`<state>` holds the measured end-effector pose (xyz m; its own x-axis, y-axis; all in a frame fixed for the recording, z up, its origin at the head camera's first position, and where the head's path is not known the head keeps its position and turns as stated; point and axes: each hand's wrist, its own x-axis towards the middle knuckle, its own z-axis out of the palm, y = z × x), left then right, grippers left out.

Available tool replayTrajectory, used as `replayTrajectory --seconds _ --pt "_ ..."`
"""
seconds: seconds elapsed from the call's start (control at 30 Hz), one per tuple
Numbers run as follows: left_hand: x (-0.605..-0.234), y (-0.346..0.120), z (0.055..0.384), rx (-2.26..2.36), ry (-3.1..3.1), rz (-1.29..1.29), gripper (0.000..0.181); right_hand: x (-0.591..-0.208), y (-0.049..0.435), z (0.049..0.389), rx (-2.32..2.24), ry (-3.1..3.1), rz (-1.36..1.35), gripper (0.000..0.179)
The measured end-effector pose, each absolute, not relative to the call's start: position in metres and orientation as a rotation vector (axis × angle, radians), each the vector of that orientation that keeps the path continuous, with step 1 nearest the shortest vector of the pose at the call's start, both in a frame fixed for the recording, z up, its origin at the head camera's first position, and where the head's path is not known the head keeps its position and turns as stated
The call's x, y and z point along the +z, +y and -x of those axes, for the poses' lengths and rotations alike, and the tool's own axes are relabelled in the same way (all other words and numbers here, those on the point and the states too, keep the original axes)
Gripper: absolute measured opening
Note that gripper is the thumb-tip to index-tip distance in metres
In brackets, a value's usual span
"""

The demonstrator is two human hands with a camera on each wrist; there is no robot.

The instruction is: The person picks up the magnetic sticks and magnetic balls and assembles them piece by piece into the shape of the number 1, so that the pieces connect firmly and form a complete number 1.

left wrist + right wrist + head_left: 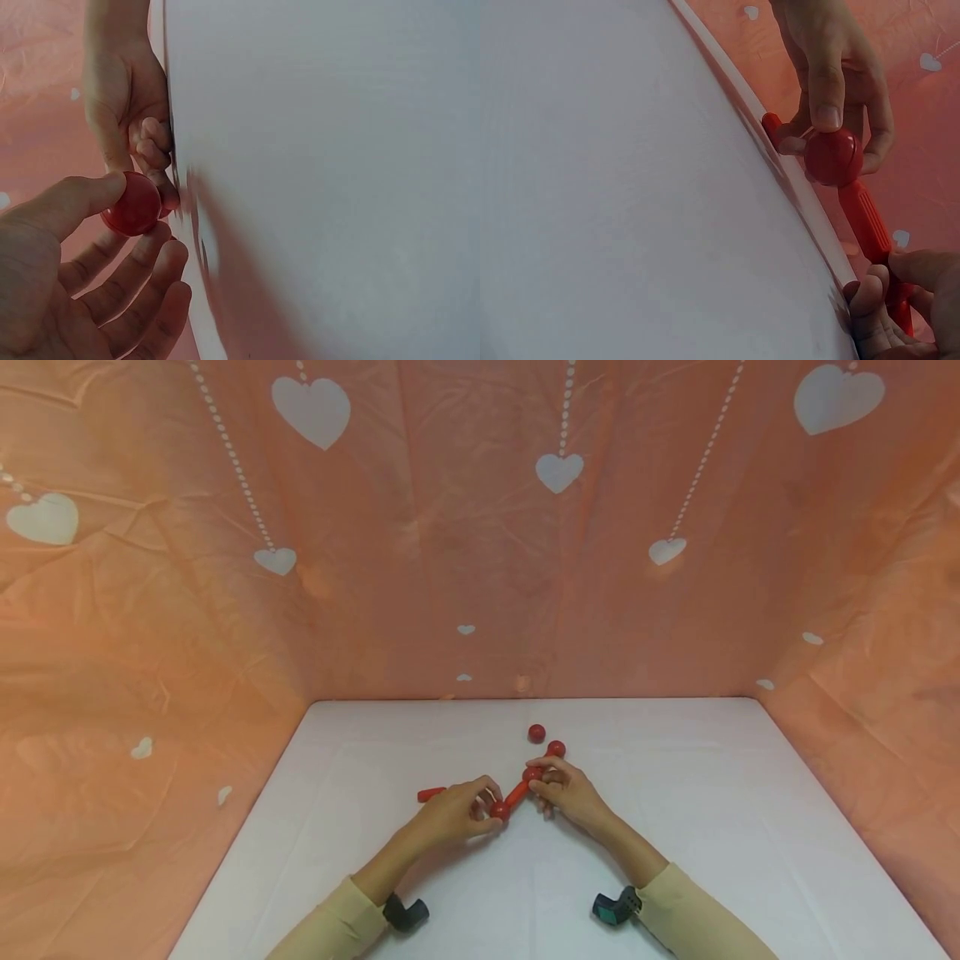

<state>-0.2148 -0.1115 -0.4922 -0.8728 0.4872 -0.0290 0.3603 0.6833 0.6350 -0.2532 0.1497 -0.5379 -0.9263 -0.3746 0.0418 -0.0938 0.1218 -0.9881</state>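
A chain of red balls and ribbed rods slants between the two hands over the white table. Thumb and fingers of my left hand (459,810) pinch the near-end ball (500,811), which fills the gap between them in the left wrist view. From that ball a red rod (865,221) runs to a middle ball (532,775). My right hand (576,797) grips the chain around this middle ball, partly hiding it. Past the right fingers, the chain's far-end ball (556,748) shows.
Behind the chain a loose red ball (537,733) lies on the white table (360,743). A loose red rod (431,794) rests just beyond the left hand, partly covered by it. Orange curtains with white hearts (480,527) enclose the table's back and sides.
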Motion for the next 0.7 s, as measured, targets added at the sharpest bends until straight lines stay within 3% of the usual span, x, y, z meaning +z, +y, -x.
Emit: replayTrajectory --seconds 0.7 --pt "-0.4941 -0.1132 0.211 0.952 2.685 -0.643 0.033 -0.5388 0.1512 0.2545 -1.881 2.165 0.471 0.046"
